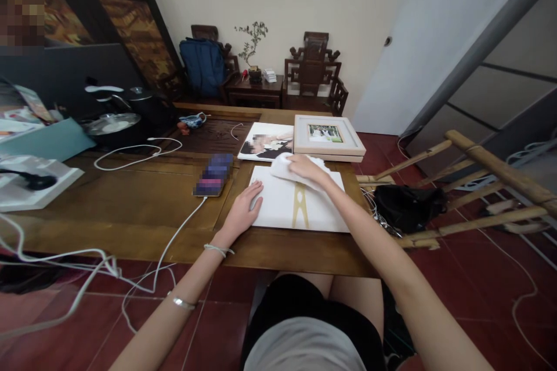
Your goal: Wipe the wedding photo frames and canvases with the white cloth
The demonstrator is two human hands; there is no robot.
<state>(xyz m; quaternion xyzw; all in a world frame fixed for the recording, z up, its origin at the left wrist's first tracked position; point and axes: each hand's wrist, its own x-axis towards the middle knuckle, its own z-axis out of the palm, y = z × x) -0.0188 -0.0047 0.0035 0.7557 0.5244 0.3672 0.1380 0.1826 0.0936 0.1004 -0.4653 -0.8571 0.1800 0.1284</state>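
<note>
A flat white panel (278,206) lies on the wooden table in front of me, with a yellowish A-shaped piece (300,207) on its face. My left hand (246,207) rests at the panel's left edge, fingers stretched out and touching it. A folded white cloth (282,168) is gripped in my right hand (308,169) over the panel's far part. The cloth could be paper; its material is hard to tell. Just beyond lie a photo print panel (270,140) and a pale picture frame (329,133) with a photo in it.
A phone (213,175) on a white charging cable lies left of the panel. Further left are a lidded pot (114,127), a teal box (65,138) and a white power strip (35,182). A bamboo rack (470,208) stands right of the table (296,252).
</note>
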